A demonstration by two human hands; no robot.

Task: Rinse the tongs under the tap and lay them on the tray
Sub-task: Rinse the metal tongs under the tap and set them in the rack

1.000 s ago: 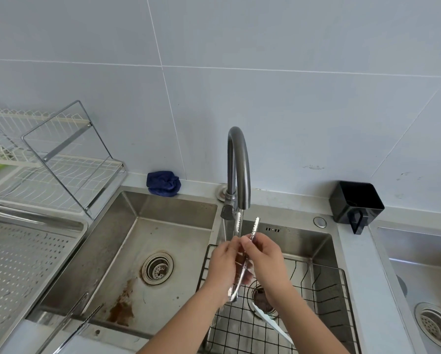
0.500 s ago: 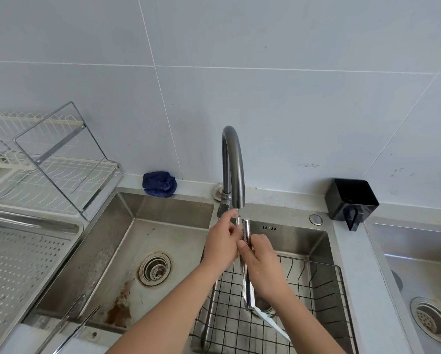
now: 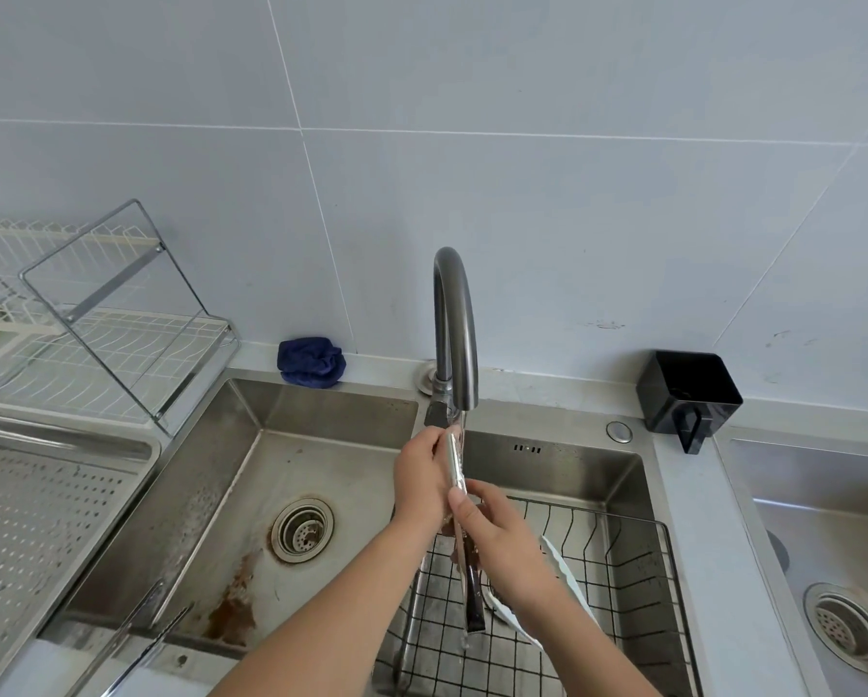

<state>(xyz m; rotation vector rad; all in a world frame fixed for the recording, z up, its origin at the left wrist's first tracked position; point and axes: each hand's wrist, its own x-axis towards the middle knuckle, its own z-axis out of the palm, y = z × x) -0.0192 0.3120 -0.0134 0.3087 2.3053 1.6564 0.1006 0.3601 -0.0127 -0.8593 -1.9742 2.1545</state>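
Head view puts the tongs nearly upright under the tap, over the wire basket in the right basin, with water running down them. Your left hand curls round their upper part, just below the spout. Your right hand grips them lower down, thumb laid along the metal, and their bottom end pokes out beneath it. The perforated tray sits well apart at the left, beside a dish rack. A blue cloth lies on the ledge behind the left basin.
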